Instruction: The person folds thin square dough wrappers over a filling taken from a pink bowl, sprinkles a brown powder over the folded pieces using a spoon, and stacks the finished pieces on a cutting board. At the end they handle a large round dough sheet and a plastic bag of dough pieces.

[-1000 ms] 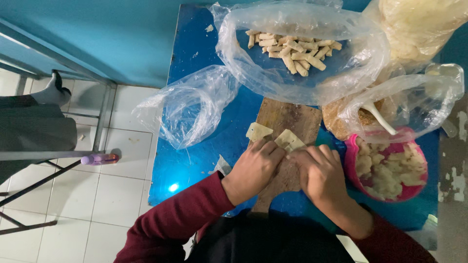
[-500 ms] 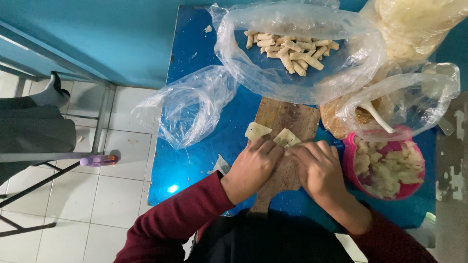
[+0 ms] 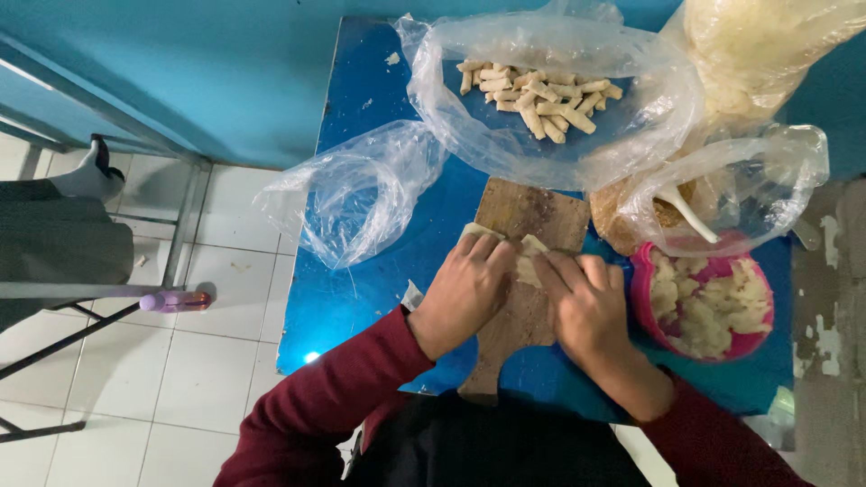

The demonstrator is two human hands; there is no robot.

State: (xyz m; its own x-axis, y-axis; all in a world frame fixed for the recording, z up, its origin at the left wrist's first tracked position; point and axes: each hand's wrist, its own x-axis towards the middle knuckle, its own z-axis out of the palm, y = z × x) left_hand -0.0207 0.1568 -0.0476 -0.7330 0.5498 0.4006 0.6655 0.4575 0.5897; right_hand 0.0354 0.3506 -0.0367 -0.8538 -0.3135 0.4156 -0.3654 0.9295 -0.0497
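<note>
Two of our hands, left hand (image 3: 467, 287) and right hand (image 3: 586, 307), press fingers down on a pale, thin, square-cornered dough wrapper (image 3: 530, 261) lying flat on the brown wooden cutting board (image 3: 523, 216) atop the blue table (image 3: 361, 90).

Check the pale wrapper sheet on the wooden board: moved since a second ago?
Yes. The pale wrapper sheet has drawn in toward the person along the wooden board; less of it shows beyond the left hand and right hand.
</note>
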